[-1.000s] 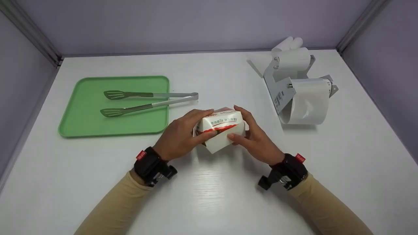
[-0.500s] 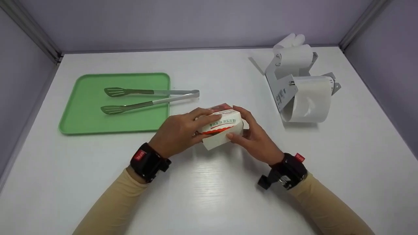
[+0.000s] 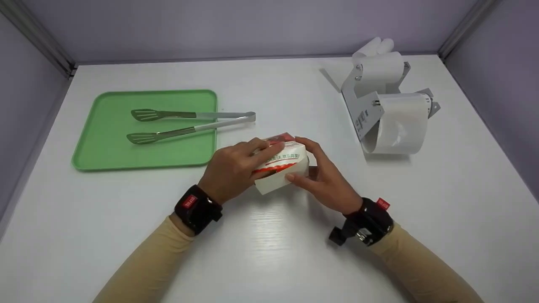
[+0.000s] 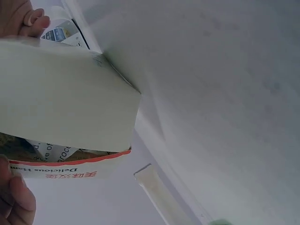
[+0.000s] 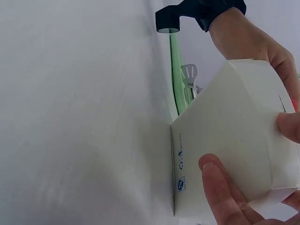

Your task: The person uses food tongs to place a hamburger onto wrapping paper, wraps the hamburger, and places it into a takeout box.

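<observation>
A white hamburger box [image 3: 286, 181] with red trim and green print is held between both hands at mid-table. My left hand [image 3: 233, 170] grips its left side, one finger stretched across the top; the thumb is mostly hidden. My right hand [image 3: 330, 183] holds the right side, thumb on the plain front panel and fingers behind. In the left wrist view, a narrow gap between panel and lid shows printed paper [image 4: 56, 151] inside the box [image 4: 70, 98]. The right wrist view shows the box's plain white side [image 5: 229, 136] with small blue marks, tilted over the table.
A green tray [image 3: 105, 158] lies on the left. Metal tongs [image 3: 185, 130] rest on it, spread apart, their joined end reaching past its right edge. A grey metal label dispenser [image 3: 368, 120] with white rolls stands at the back right. Walls enclose the table's back and sides.
My left hand has shifted over the box: its thumb has left the front panel and a finger now lies across the top. The box has moved slightly left; the right hand keeps its grip.
</observation>
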